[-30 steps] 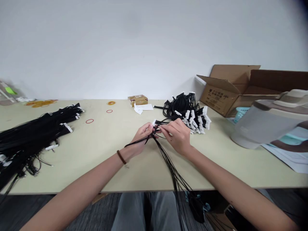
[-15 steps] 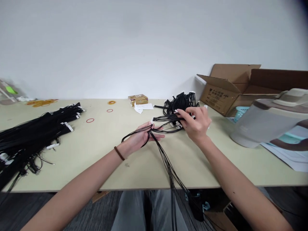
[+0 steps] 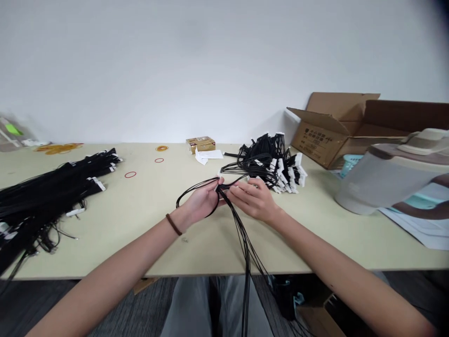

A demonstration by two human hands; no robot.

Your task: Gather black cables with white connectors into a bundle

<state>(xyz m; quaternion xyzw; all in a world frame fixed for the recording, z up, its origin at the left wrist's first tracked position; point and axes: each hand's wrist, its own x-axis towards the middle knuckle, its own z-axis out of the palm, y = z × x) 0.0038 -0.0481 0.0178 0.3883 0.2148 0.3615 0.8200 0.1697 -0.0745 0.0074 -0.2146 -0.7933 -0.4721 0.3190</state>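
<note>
My left hand [image 3: 201, 202] is closed around a bundle of thin black cables [image 3: 240, 224], with a small white connector [image 3: 219, 174] showing above the thumb. One loop bows out over the wrist, and the long ends hang past the table's front edge. My right hand [image 3: 256, 199] pinches the same bundle just right of the left fingers; its fingertips are partly hidden. Behind the right hand lies a heap of coiled black cables [image 3: 263, 152] with several white connectors [image 3: 289, 175], and strands run from it towards my left hand.
A long pile of black cables [image 3: 59, 187] covers the table's left side. Rubber bands [image 3: 130, 174] and a small gold box [image 3: 200, 144] lie farther back. On the right stand an open cardboard box [image 3: 321, 135] and a large grey mug [image 3: 372, 180] beside papers.
My right hand has come left and down from the strands near the heap to the bundle beside my left hand. The heap's white connectors are now uncovered. My left hand stays nearly still.
</note>
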